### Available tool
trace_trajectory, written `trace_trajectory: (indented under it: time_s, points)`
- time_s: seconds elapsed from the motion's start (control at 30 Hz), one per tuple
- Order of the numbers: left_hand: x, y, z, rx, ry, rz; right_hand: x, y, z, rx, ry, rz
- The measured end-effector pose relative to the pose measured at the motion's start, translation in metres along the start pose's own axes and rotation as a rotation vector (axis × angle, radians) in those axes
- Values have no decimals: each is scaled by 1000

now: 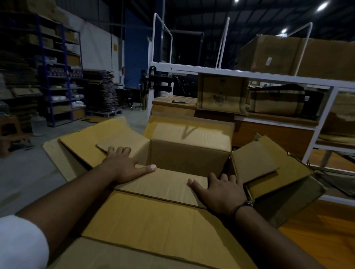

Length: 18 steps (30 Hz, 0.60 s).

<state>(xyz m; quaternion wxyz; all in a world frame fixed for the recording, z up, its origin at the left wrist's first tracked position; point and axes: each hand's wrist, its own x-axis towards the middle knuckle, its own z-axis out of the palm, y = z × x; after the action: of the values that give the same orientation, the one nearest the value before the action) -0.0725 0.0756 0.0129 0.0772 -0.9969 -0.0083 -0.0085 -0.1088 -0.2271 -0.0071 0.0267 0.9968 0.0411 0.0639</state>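
Single view, from the camera worn on my head. It looks forward and steeply down along both forearms, close above my left hand (120,166) and right hand (222,191). The lens is wide-angle, so straight edges bow toward the frame's borders. My fingers lie near the centre, with the open cardboard box (188,155) directly beyond them. Past my fingertips the view faces a white metal rack (217,72). Far left of my left fingers it reaches distant blue shelving (56,76).
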Motion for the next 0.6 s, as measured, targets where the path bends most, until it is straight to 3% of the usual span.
trace_trajectory:
  time_s: [0.13,0.33,0.6]
  points:
    - [5,1,-1,-38,-56,20,6,9,-5,47,-36,-19]
    - [5,5,-3,-36,-57,7,22,33,-2,2,14,261]
    - [8,10,-19,42,-96,10,26,33,-10,17,-72,226]
